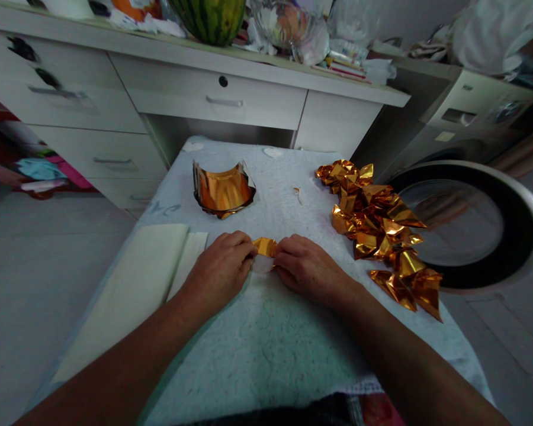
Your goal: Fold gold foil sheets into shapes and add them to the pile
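Note:
A small piece of gold foil paper (265, 246) with a pale underside lies low over the cloth-covered table, pinched at both ends. My left hand (225, 263) grips its left end with fingers pressed together. On the other end, my right hand (305, 266) is closed the same way; its fingertips are partly hidden. Ahead of my left hand stands a curved stack of gold foil sheets (224, 188). A heap of folded gold foil pieces (382, 222) spreads to the right of my right hand. White paper sheets (128, 290) lie left of my left hand.
The table (275, 337) has a pale blue cloth. Behind it is a white desk with drawers (222, 97), bearing a watermelon (211, 18) and a glass bowl (282, 26). At right, a washing machine's round door (471, 228) hangs open. A tiny scrap (298, 194) lies on the cloth.

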Demonstrator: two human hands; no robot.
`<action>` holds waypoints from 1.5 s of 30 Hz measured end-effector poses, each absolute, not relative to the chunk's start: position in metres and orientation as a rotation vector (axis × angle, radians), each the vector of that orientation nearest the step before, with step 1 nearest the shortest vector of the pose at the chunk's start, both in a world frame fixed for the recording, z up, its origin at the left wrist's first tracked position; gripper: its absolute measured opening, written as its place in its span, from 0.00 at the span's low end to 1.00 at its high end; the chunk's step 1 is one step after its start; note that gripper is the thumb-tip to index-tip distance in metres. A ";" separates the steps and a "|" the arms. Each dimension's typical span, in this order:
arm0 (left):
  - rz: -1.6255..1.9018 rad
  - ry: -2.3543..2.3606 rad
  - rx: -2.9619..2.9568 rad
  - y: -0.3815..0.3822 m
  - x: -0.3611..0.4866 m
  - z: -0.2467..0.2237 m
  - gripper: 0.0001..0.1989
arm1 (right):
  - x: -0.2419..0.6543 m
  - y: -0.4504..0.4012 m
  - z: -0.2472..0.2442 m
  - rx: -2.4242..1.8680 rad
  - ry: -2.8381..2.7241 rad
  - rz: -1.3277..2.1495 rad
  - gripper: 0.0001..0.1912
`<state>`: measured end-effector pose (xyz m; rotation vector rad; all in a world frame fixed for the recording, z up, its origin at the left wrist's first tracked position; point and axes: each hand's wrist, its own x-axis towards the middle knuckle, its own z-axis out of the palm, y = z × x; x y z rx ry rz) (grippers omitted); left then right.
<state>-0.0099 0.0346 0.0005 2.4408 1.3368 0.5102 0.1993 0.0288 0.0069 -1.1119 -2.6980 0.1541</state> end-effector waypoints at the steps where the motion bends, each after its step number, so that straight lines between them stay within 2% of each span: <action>1: 0.513 1.337 2.438 0.034 -0.010 0.001 0.09 | 0.199 0.028 0.007 -1.124 -2.694 0.161 0.08; 12: 0.439 1.280 2.499 0.031 -0.012 0.006 0.13 | 0.208 0.034 0.005 -1.190 -2.455 0.364 0.07; 20: 0.300 1.308 2.678 0.033 -0.005 0.002 0.08 | 0.210 0.033 0.008 -1.156 -2.480 0.478 0.06; 30: 0.380 1.239 2.741 0.031 -0.007 -0.002 0.09 | 0.208 0.034 0.007 -1.201 -2.484 0.533 0.07; 37: 0.293 1.197 2.771 0.032 -0.004 -0.005 0.10 | 0.211 0.036 0.004 -1.152 -2.516 0.482 0.09; 45: 0.363 1.180 2.638 0.029 -0.004 0.000 0.13 | 0.212 0.036 0.005 -1.131 -2.453 0.618 0.08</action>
